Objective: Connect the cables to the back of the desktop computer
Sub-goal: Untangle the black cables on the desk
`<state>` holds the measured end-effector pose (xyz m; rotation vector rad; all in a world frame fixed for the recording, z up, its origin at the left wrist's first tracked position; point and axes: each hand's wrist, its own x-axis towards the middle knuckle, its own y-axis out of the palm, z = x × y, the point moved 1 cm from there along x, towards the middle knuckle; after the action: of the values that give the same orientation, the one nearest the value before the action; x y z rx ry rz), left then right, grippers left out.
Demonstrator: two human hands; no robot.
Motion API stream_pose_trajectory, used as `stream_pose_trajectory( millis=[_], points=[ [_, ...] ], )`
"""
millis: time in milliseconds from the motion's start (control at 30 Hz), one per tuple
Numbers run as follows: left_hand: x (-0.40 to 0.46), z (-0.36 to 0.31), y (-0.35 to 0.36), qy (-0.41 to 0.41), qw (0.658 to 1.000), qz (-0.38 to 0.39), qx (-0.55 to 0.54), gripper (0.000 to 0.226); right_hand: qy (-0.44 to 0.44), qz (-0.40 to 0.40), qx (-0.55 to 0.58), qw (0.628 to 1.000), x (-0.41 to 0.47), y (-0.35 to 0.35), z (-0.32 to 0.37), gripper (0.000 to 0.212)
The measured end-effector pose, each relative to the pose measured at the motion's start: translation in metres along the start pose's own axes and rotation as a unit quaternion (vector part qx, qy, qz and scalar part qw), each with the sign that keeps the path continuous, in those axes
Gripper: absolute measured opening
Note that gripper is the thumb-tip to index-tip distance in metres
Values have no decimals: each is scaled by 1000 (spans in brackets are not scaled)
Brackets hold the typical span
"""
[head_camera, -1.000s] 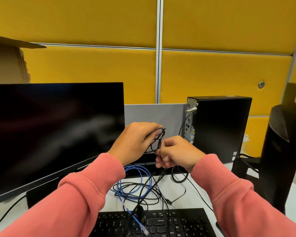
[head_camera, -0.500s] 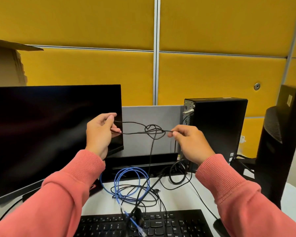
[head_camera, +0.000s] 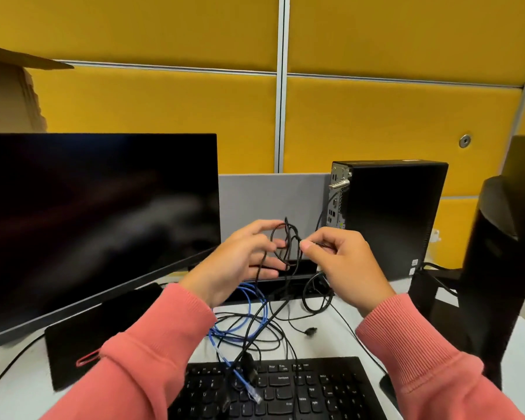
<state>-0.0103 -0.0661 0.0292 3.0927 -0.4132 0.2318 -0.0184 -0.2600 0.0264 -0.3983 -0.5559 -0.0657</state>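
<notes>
A black desktop tower (head_camera: 388, 219) stands upright at the back right of the desk, its rear port panel (head_camera: 336, 197) facing left. In front of it I hold a tangled thin black cable (head_camera: 287, 241) at chest height. My left hand (head_camera: 240, 262) has its fingers spread through the loops of the knot. My right hand (head_camera: 343, 262) pinches the cable between thumb and forefinger just right of the knot. More black cables and a blue network cable (head_camera: 246, 316) lie coiled on the desk below my hands.
A large dark monitor (head_camera: 94, 219) fills the left side. A black keyboard (head_camera: 279, 389) lies at the front edge with a blue plug resting on it. A second monitor's back (head_camera: 503, 256) stands at the right. A yellow partition wall is behind.
My hands had pulled the cable taut and wide apart half a second ago. Now they have come back together and lower, with the knot loose between them.
</notes>
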Motion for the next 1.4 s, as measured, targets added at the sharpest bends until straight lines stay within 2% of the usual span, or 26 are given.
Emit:
stream_pose_trajectory(
  millis=[133, 300, 367, 500, 600, 700, 833, 900, 967, 1067, 1167, 1200, 1233, 1300, 1367, 1400],
  points=[
    [-12, 35, 15, 12, 1000, -10, -19, 38, -13, 4, 9, 1000, -22, 8, -18, 16],
    [-18, 69, 21, 25, 996, -87, 1, 55, -27, 43, 19, 999, -39, 18, -38, 13],
    [-20, 78, 21, 32, 995, -89, -19, 53, -6, 83, 64, 994, -42, 20, -43, 15],
    [-26, 93, 19, 45, 988, -133, -61, 46, 97, 143, 114, 978, -46, 24, -62, 28],
    [-30, 101, 16, 68, 981, -153, -98, 39, 146, 197, 34, 969, -52, 32, -78, 26],
    [-31, 106, 12, 88, 974, -149, -145, 32, 130, 230, -59, 963, -59, 41, -86, 38],
    [-26, 108, 5, 109, 963, -134, -206, 27, 122, 238, -162, 950, -60, 50, -98, 43],
    [-21, 108, 1, 122, 956, -129, -235, 26, 123, 234, -190, 945, -59, 52, -103, 34],
    [-17, 113, -3, 129, 951, -114, -258, 32, 110, 226, -222, 942, -58, 52, -105, 16],
    [-15, 124, -5, 117, 946, -96, -288, 34, 93, 228, -269, 931, -58, 51, -105, 15],
    [-15, 132, -5, 97, 934, -79, -335, 34, 58, 261, -298, 916, -57, 59, -104, 38],
    [-16, 133, -5, 90, 931, -73, -347, 38, 43, 271, -294, 915, -57, 63, -104, 40],
    [-16, 135, -6, 83, 929, -69, -354, 41, 28, 277, -282, 918, -55, 70, -104, 33],
    [-17, 137, -9, 73, 932, -68, -349, 48, 8, 278, -232, 932, -52, 82, -107, 8],
    [-17, 140, -11, 64, 935, -77, -341, 50, 9, 254, -164, 953, -52, 89, -115, 24],
    [-16, 142, -13, 60, 937, -87, -332, 51, 16, 234, -128, 964, -53, 93, -118, 25]
  ],
)
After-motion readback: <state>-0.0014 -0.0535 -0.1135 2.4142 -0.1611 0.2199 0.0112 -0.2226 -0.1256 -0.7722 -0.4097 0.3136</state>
